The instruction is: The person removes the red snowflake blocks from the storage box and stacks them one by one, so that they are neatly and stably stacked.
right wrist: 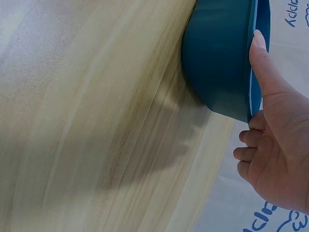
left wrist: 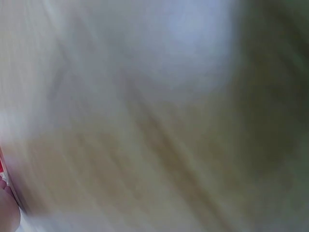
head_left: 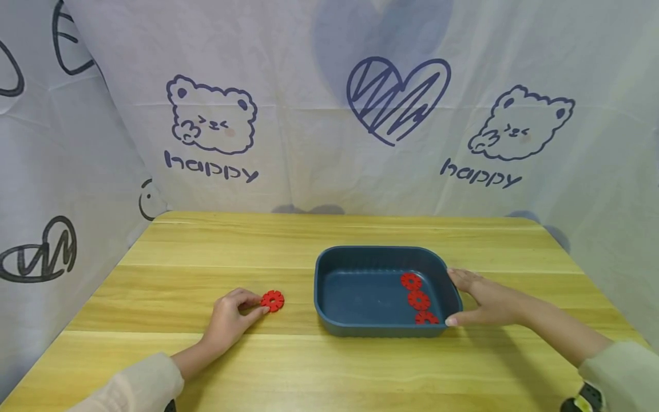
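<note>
My left hand [head_left: 227, 321] pinches a red notched plastic disc [head_left: 272, 301] with a hole in its middle, low over the table left of the blue basin. Only a sliver of that hand [left wrist: 8, 212] shows at the edge of the blurred left wrist view. At the basin's [head_left: 381, 329] right end my right hand [head_left: 484, 298] grips the rim, thumb at the near corner and fingers toward the far side. From the right wrist, the thumb [right wrist: 268, 70] lies along the rim of the basin [right wrist: 219, 58]. Inside it, three red discs [head_left: 419, 300] lie in a row near the right wall.
The basin stands on a wooden table [head_left: 206, 246]. A white cloth [head_left: 304, 131] with drawn bears and a heart hangs behind the table's far edge, and more cloth hangs at the left [head_left: 62, 160].
</note>
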The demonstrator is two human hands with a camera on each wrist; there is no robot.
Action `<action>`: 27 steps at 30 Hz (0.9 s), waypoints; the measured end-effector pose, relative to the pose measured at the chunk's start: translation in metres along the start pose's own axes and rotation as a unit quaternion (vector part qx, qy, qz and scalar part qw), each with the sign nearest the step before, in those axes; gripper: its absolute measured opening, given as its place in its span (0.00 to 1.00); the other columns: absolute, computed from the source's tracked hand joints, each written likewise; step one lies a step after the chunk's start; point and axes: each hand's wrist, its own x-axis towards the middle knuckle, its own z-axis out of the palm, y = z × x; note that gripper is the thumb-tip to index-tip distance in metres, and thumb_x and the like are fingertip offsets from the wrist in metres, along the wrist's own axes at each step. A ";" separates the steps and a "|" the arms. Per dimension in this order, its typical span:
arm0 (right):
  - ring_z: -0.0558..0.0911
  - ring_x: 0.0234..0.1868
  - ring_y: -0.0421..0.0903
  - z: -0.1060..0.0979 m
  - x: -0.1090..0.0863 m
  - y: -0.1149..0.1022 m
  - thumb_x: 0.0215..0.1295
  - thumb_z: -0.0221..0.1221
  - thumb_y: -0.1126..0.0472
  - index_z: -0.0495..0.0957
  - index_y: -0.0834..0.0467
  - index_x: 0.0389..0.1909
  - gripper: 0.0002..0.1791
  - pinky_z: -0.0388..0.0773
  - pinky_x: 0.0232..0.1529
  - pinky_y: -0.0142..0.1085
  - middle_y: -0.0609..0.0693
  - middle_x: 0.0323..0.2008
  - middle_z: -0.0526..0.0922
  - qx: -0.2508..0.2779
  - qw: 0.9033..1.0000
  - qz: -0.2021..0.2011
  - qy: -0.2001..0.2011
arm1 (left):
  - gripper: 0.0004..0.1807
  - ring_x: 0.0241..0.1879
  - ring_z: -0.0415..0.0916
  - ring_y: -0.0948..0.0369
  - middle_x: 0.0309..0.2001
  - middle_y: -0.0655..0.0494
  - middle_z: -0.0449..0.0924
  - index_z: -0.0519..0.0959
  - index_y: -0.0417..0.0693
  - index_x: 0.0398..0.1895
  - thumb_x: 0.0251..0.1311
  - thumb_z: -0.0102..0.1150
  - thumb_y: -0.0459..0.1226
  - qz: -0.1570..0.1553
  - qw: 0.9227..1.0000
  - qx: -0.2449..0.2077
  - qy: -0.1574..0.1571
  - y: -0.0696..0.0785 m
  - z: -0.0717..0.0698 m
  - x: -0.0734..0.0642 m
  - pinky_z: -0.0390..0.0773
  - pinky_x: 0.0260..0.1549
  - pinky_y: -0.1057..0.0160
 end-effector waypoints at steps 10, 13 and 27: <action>0.52 0.66 0.74 -0.002 0.000 -0.001 0.49 0.63 0.36 0.51 0.76 0.66 0.58 0.55 0.61 0.65 0.75 0.66 0.52 -0.002 1.000 -0.003 0.002 | 0.07 0.29 0.80 0.59 0.30 0.50 0.82 0.83 0.36 0.29 0.46 0.69 0.30 0.000 1.000 -0.017 0.014 -0.001 -0.002 0.000 0.80 0.29 0.69; 0.52 0.66 0.74 -0.002 -0.001 -0.001 0.49 0.63 0.36 0.51 0.76 0.66 0.59 0.55 0.61 0.65 0.75 0.66 0.52 -0.002 1.000 -0.001 0.000 | 0.07 0.31 0.79 0.58 0.31 0.48 0.82 0.82 0.35 0.32 0.49 0.66 0.30 -0.005 0.999 -0.031 0.022 0.003 -0.006 0.003 0.81 0.30 0.69; 0.53 0.66 0.74 -0.003 0.001 -0.003 0.48 0.62 0.34 0.52 0.76 0.66 0.60 0.55 0.60 0.65 0.75 0.66 0.53 -0.010 1.000 0.005 -0.005 | 0.11 0.38 0.80 0.52 0.38 0.44 0.83 0.82 0.37 0.38 0.52 0.65 0.34 0.038 0.996 -0.078 0.034 0.052 -0.022 0.048 0.81 0.37 0.50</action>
